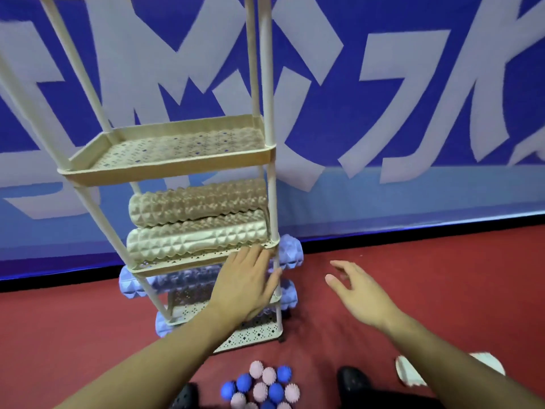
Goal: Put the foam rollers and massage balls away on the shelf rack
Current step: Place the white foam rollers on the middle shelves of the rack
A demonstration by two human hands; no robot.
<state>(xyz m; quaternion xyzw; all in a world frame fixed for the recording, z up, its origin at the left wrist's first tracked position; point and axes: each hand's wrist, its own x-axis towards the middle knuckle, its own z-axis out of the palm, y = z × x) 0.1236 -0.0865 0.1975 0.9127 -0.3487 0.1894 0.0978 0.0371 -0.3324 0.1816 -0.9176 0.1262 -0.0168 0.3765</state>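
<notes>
While left hand (247, 284) lies flat, fingers straight, against shelf rack (165, 169) by beige rollers (197, 228), right hand (359, 293) hovers right of rack, fingers relaxed, empty; massage balls (262, 385) below rack.

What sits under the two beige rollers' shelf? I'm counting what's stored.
Purple rollers lie on the tiers below, ends poking out past the rack. The left hand covers part, so their count stays unclear.
</notes>
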